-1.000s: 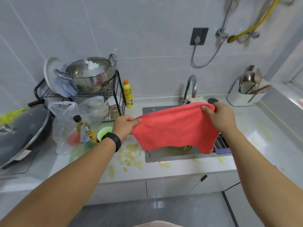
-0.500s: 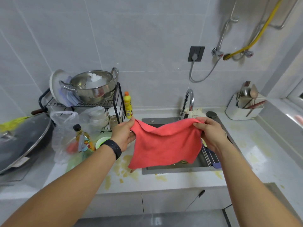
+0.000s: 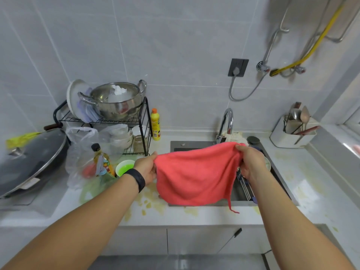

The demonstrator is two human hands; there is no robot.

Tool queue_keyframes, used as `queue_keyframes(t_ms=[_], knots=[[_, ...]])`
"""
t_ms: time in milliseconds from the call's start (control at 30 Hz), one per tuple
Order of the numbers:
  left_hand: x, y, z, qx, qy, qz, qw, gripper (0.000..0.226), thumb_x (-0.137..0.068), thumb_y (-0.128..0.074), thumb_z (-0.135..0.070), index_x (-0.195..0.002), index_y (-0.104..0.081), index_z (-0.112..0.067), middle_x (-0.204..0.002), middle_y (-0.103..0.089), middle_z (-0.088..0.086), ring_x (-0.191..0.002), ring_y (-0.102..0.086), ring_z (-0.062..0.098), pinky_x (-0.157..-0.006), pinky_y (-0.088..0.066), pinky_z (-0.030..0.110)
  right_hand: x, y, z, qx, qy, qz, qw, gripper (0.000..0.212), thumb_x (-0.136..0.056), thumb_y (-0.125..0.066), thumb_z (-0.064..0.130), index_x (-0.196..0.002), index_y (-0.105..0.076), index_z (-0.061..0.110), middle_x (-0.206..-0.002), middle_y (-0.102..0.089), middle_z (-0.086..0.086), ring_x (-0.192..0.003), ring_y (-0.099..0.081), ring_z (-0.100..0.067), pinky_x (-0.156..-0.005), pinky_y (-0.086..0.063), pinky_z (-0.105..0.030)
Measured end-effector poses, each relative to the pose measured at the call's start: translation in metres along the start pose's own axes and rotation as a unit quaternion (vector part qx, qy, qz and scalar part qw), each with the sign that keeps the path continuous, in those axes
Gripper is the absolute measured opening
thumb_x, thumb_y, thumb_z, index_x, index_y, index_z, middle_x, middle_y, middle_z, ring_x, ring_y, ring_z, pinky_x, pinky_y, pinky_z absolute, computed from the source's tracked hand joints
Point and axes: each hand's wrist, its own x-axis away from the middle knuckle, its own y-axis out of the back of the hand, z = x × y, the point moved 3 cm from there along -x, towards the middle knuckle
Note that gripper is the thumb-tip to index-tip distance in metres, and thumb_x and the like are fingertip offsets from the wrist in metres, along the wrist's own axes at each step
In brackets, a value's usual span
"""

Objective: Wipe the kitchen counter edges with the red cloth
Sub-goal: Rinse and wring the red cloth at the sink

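Red cloth (image 3: 196, 176) hangs spread in the air above the sink (image 3: 191, 146), just over the worktop's (image 3: 311, 191) front edge and touching nothing that I can see. My left hand (image 3: 147, 168) pinches its upper left corner and my right hand (image 3: 251, 163) has its upper right corner bunched in a firm grip. I judge this as the readying step: no wiping has begun, and yellowish stains sit along the front edge. Next I would gather the cloth into one hand, lower it onto the front edge near the stains, and drag along it.
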Motion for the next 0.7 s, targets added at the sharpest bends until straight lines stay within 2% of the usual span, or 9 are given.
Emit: queue_keyframes(t_ms=[67,133,200,267,300,400,467,567,700], knots=[[0.004,-0.008,-0.005,0.034,0.017,0.016,0.999,0.019,-0.100,-0.066,-0.023,-0.086,-0.061,-0.013,-0.059,-0.057,0.000,-0.041,-0.052,0.010,-0.043,-0.052,0.023,0.011,-0.008,0.003,-0.009,0.008,0.012,1.000,0.022,-0.089,-0.073,-0.001,-0.111,-0.071,0.003,-0.104,-0.074,-0.012,-0.080,-0.069,-0.020,-0.068,-0.059,-0.027],[0.009,-0.018,-0.008,0.067,0.030,0.043,0.996,0.019,-0.100,-0.065,-0.022,-0.085,-0.060,-0.012,-0.054,-0.059,-0.001,-0.037,-0.055,0.007,-0.039,-0.051,0.021,0.023,-0.017,0.000,0.009,0.023,0.037,0.999,0.019,-0.089,-0.076,0.002,-0.108,-0.073,0.005,-0.096,-0.075,-0.009,-0.076,-0.068,-0.018,-0.067,-0.059,-0.028],[0.021,-0.031,-0.008,0.074,0.035,0.079,0.993,0.021,-0.100,-0.066,-0.023,-0.082,-0.059,-0.014,-0.055,-0.059,-0.002,-0.039,-0.056,0.007,-0.043,-0.054,0.021,0.032,-0.026,-0.007,0.075,0.073,0.051,0.993,0.017,-0.088,-0.079,0.009,-0.105,-0.076,0.008,-0.089,-0.076,-0.005,-0.079,-0.068,-0.019,-0.071,-0.057,-0.033],[0.033,-0.045,-0.007,0.038,0.032,0.117,0.992,0.022,-0.099,-0.067,-0.026,-0.080,-0.059,-0.016,-0.056,-0.059,-0.003,-0.042,-0.058,0.007,-0.052,-0.058,0.024,0.043,-0.039,-0.013,0.168,0.152,0.062,0.972,0.008,-0.088,-0.080,0.017,-0.096,-0.079,0.017,-0.086,-0.077,0.000,-0.082,-0.068,-0.015,-0.079,-0.056,-0.034],[0.039,-0.051,-0.006,0.011,0.028,0.138,0.990,0.022,-0.099,-0.067,-0.027,-0.080,-0.060,-0.017,-0.058,-0.060,-0.003,-0.045,-0.060,0.008,-0.055,-0.059,0.025,0.049,-0.046,-0.016,0.204,0.189,0.077,0.957,0.002,-0.089,-0.080,0.020,-0.091,-0.080,0.020,-0.085,-0.078,0.004,-0.081,-0.068,-0.011,-0.081,-0.055,-0.032],[0.052,-0.065,-0.005,-0.058,-0.003,0.173,0.983,0.019,-0.099,-0.067,-0.028,-0.085,-0.060,-0.017,-0.066,-0.063,0.000,-0.051,-0.063,0.011,-0.051,-0.056,0.026,0.070,-0.064,-0.027,0.272,0.261,0.125,0.918,0.008,-0.092,-0.077,0.023,-0.087,-0.079,0.030,-0.084,-0.077,0.015,-0.078,-0.067,0.006,-0.080,-0.051,-0.018],[0.056,-0.071,-0.004,-0.092,-0.031,0.179,0.979,0.013,-0.098,-0.069,-0.025,-0.093,-0.059,-0.018,-0.069,-0.065,0.000,-0.053,-0.064,0.012,-0.055,-0.057,0.027,0.081,-0.070,-0.034,0.276,0.278,0.146,0.908,0.010,-0.093,-0.076,0.022,-0.091,-0.080,0.031,-0.086,-0.077,0.017,-0.081,-0.068,0.008,-0.082,-0.051,-0.015],[0.059,-0.074,0.000,-0.094,-0.037,0.193,0.976,0.011,-0.096,-0.071,-0.021,-0.097,-0.061,-0.016,-0.072,-0.067,0.003,-0.056,-0.065,0.015,-0.059,-0.059,0.030,0.089,-0.073,-0.041,0.270,0.289,0.156,0.905,0.009,-0.093,-0.076,0.018,-0.097,-0.082,0.022,-0.086,-0.079,0.011,-0.084,-0.073,-0.002,-0.085,-0.057,-0.025],[0.063,-0.074,0.009,-0.095,-0.030,0.222,0.970,0.007,-0.097,-0.067,-0.011,-0.104,-0.067,-0.009,-0.083,-0.074,0.008,-0.076,-0.074,0.022,-0.073,-0.062,0.035,0.096,-0.071,-0.044,0.273,0.308,0.144,0.900,0.009,-0.093,-0.075,0.018,-0.096,-0.083,0.023,-0.083,-0.079,0.010,-0.083,-0.073,-0.003,-0.086,-0.059,-0.031]])
